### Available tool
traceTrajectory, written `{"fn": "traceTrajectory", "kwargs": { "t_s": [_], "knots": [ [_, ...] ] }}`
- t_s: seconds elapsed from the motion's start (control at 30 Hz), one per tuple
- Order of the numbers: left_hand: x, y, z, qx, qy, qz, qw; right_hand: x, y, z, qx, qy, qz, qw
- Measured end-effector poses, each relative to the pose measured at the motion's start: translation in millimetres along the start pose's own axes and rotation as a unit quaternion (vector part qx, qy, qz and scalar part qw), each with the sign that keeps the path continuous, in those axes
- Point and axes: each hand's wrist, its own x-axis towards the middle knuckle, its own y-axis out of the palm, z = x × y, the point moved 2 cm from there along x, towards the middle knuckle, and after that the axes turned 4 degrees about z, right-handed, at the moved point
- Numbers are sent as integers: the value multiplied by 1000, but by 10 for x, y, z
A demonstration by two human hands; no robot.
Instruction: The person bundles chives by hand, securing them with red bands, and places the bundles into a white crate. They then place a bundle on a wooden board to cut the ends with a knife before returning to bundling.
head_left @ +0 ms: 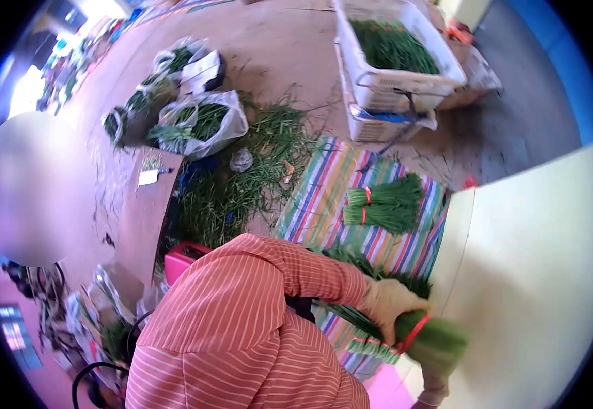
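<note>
My left hand (393, 305), at the end of a red-and-white striped sleeve (323, 276), is closed around a thick bundle of garlic chives (441, 344). A red band (413, 332) circles the bundle, and its pale cut end is smeared by motion. Below the bundle, my right hand (435, 387) is partly in view, close against its underside, with its fingers hidden. More chives (351, 259) lie under and behind my left forearm. Tied chive bundles (372, 346) show just below my left hand. Farther up the striped mat (317, 198) lie two banded bundles (385, 204).
White plastic crates (398, 85) are stacked at the top, with chives in the upper one. Plastic bags of greens (204, 123) and loose chive scraps (242, 198) cover the floor on the left. A pale panel (528, 259) borders the mat on the right. A pink object (186, 258) is near my shoulder.
</note>
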Motion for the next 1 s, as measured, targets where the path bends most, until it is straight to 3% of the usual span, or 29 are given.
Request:
{"fn": "traceTrajectory", "kwargs": {
  "t_s": [0.07,0.13,0.17,0.2,0.23,0.27,0.3,0.33,0.37,0.4,0.43,0.5,0.53,0.6,0.7,0.77,0.8,0.83,0.87,0.9,0.97,1.0],
  "knots": [
    [-197,-296,-135,-137,-77,-51,986,111,256,215,-47,-163,-18,985],
    [-326,-359,-173,-244,-52,-133,959,456,774,454,-101,-278,-106,949],
    [-430,-388,-234,-302,-47,-166,938,686,375,216,-219,-200,-215,931],
    [-499,-364,-188,-300,-40,-172,937,917,626,327,-159,-197,-250,934],
    [-549,-346,-65,-248,-28,-273,929,1050,896,515,-22,-247,-262,933],
    [-579,-325,-44,-196,-11,-361,912,1100,1220,750,-52,-213,-301,928],
    [-737,-409,-176,-229,-15,-347,909,1097,1415,909,-109,-228,-281,926],
    [-896,-450,-323,-257,7,-360,897,1164,1551,1013,-84,-301,-217,925],
    [-1021,-498,-371,-250,-10,-337,908,1186,1613,1125,-31,-321,-104,941],
    [-1191,-568,-490,-188,-67,-344,917,1214,1630,1207,-10,-289,-58,956],
    [-1298,-611,-611,-191,8,-354,915,1194,1779,1320,-8,-287,-12,958],
    [-1376,-618,-578,-232,85,-436,865,1196,2085,1486,-12,-286,9,958],
    [-1381,-627,-597,-228,95,-435,866,1232,2198,1551,-18,-294,9,956],
    [-1450,-694,-685,-423,183,-415,785,1328,2429,1709,-55,-338,42,939],
    [-1644,-848,-736,-472,210,-421,745,1416,2656,1970,-115,-366,49,922],
    [-1818,-963,-693,-470,210,-422,746,1520,2774,2106,-186,-512,92,834],
    [-1920,-1032,-642,-472,215,-419,746,1455,2814,2160,-317,-565,42,761],
    [-2014,-1086,-596,-473,218,-415,746,1383,2861,2215,-437,-604,-10,667],
    [-2100,-1103,-622,-472,220,-419,744,1412,2922,2268,-558,-563,-47,607],
    [-2154,-1096,-665,-487,215,-423,733,1414,3012,2334,-661,-625,-51,413],
    [-2252,-1120,-670,-504,211,-425,722,1512,3172,2396,-756,-556,13,346],
    [-2292,-1138,-634,-481,193,-437,735,1546,3204,2437,-756,-557,13,344]
  ]
}}
